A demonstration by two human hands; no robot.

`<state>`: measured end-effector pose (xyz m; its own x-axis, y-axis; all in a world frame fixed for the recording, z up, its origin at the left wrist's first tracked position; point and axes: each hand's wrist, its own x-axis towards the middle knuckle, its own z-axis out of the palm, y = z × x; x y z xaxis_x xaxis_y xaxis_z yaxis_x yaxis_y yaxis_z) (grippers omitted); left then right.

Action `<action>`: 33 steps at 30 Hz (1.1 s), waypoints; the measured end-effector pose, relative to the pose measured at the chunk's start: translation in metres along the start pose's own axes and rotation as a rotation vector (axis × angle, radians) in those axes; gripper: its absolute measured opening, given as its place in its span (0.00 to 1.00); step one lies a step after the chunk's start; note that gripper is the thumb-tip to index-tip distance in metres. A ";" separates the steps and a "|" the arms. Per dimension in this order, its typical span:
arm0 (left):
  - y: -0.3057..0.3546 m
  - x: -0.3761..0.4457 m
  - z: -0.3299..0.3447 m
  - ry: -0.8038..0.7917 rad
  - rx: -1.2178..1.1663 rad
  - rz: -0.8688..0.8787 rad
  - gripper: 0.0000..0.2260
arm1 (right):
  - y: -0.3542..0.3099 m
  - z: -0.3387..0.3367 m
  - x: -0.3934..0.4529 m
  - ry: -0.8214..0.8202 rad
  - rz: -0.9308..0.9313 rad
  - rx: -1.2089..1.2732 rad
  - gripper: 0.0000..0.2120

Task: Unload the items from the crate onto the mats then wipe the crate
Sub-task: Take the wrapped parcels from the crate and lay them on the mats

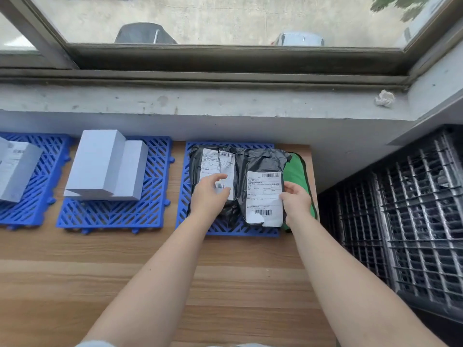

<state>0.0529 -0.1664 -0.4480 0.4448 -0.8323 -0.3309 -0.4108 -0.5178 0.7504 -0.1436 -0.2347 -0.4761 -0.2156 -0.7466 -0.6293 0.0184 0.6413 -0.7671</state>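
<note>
Two black plastic mail parcels with white shipping labels lie side by side on the right blue mat. My left hand rests on the left parcel, fingers over its label. My right hand grips the right edge of the right parcel, thumb on its label. A green cloth lies under the parcels' right side, at the table's right end. The dark mesh crate stands to the right of the table, lower down.
The middle blue mat carries two grey boxes. A left blue mat holds another labelled grey box. A concrete window sill runs behind, with a crumpled paper wad. Bare wooden tabletop lies in front.
</note>
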 end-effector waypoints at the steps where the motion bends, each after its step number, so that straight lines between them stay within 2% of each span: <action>1: -0.005 0.002 -0.001 -0.020 0.150 0.097 0.19 | 0.000 0.002 -0.001 -0.024 -0.020 -0.041 0.18; 3: -0.015 0.005 0.001 -0.129 0.493 0.222 0.27 | -0.001 0.006 -0.004 -0.071 -0.100 -0.173 0.18; 4: -0.020 0.006 0.004 -0.177 0.638 0.243 0.31 | 0.000 0.008 -0.005 -0.090 -0.160 -0.283 0.21; 7: -0.032 0.008 0.014 -0.241 0.862 0.260 0.36 | 0.007 0.012 -0.012 -0.135 -0.408 -0.804 0.45; 8: -0.034 0.009 0.017 -0.239 0.888 0.266 0.35 | 0.011 0.013 -0.014 -0.147 -0.527 -1.027 0.48; 10: -0.036 0.012 0.021 -0.227 0.921 0.264 0.33 | 0.017 0.017 -0.013 -0.235 -0.681 -1.363 0.46; 11: -0.037 0.013 0.023 -0.221 0.929 0.259 0.31 | 0.020 0.019 -0.011 -0.288 -0.671 -1.448 0.44; 15: -0.045 0.015 0.032 -0.202 0.978 0.232 0.30 | 0.031 0.025 -0.007 -0.346 -0.568 -1.522 0.40; 25: -0.065 0.018 0.017 -0.152 0.965 0.216 0.29 | 0.033 0.050 -0.003 -0.330 -0.640 -1.537 0.37; 33: -0.060 0.024 0.006 -0.244 0.919 0.231 0.29 | 0.033 0.062 -0.013 -0.285 -0.569 -1.655 0.36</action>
<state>0.0834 -0.1568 -0.5048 0.1408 -0.8973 -0.4184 -0.9732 -0.2030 0.1077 -0.0794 -0.2155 -0.5008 0.3202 -0.8085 -0.4937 -0.9419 -0.3274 -0.0748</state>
